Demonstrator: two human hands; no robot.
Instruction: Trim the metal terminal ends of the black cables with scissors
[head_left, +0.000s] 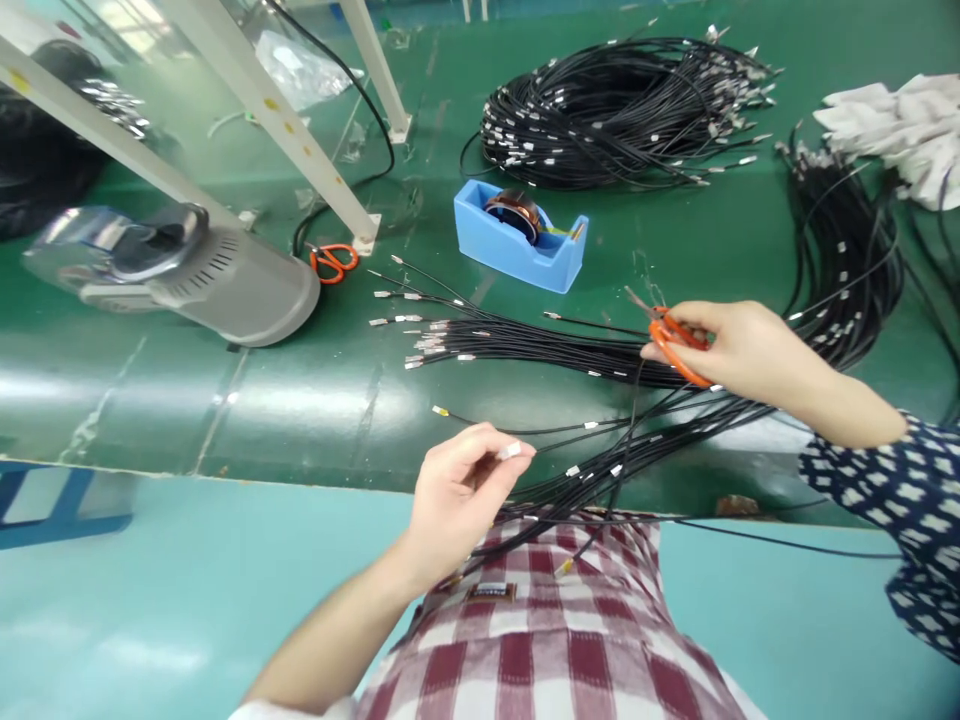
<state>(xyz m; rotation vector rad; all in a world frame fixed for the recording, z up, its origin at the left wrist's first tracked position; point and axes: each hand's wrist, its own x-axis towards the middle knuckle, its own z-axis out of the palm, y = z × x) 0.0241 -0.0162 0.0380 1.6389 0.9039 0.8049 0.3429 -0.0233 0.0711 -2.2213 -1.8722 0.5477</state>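
My left hand point(461, 500) pinches a thin black cable by the white label point(510, 451) near its end, close to the table's front edge. Orange-handled scissors point(679, 350) are in my right hand point(750, 350), with their short blades pointing up and left. Beneath that hand runs a bundle of black cables point(555, 350), its connector ends fanned out to the left. More loose black cables point(600, 480) cross below it and hang over the edge onto my checked apron point(540, 640). Some of these carry white or yellow tags.
A blue tape dispenser point(517, 250) stands behind the bundle. Farther back lies a big coil of black cables point(600, 115). A grey machine point(225, 280), white metal legs point(300, 130) and a second pair of orange scissors point(334, 262) are at left. White cloth point(900, 130) lies at right.
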